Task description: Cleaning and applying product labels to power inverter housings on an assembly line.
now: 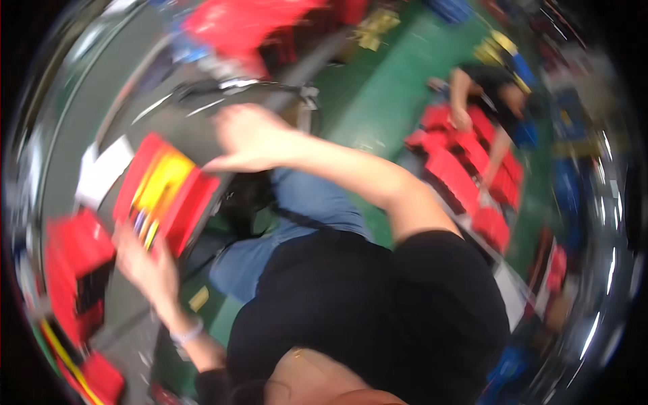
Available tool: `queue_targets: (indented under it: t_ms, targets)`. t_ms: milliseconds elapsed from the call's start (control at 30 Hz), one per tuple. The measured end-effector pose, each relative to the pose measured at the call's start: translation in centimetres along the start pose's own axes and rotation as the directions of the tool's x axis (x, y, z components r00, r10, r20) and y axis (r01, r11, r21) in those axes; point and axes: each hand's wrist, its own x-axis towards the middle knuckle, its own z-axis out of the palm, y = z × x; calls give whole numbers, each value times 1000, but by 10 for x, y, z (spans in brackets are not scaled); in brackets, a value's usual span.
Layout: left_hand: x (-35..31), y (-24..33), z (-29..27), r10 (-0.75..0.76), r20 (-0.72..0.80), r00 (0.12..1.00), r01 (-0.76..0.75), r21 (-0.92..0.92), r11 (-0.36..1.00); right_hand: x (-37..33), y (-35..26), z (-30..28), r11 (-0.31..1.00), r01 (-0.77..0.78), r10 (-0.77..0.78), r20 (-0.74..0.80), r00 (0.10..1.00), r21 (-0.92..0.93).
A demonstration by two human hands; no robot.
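Motion blur softens the whole picture. On the grey work surface at the left lies a red, flat piece with a bright yellow panel and thin coloured strips at its near end; its exact kind is too smeared to tell. My left hand rests at that near end, thumb and fingers apart. My right hand is just beyond the piece's right side, thumb stretched out toward it and apart from the blurred fingers, with nothing visible in it.
A white sheet and a red piece with black parts lie left of the panel. More red material is heaped at the far side. Across the green floor, another person bends over red pieces.
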Motion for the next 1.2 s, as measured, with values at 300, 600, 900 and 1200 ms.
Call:
queue_targets:
  t_ms: [300,600,900,1200]
  targets:
    - [18,69,-11,-7,43,999,9,-44,999,-2,-56,12,946,312,-265,-337,903,93]
    - [-10,41,-25,-112,97,989,111,14,994,-3,1,11,981,68,-93,-137,986,-181]
    - [14,58,-16,-36,85,996,44,-91,995,4,-59,12,904,404,-360,-258,897,143]
    - [1,44,-18,-100,147,984,114,-95,989,33,-45,6,934,357,-354,-129,926,-5]
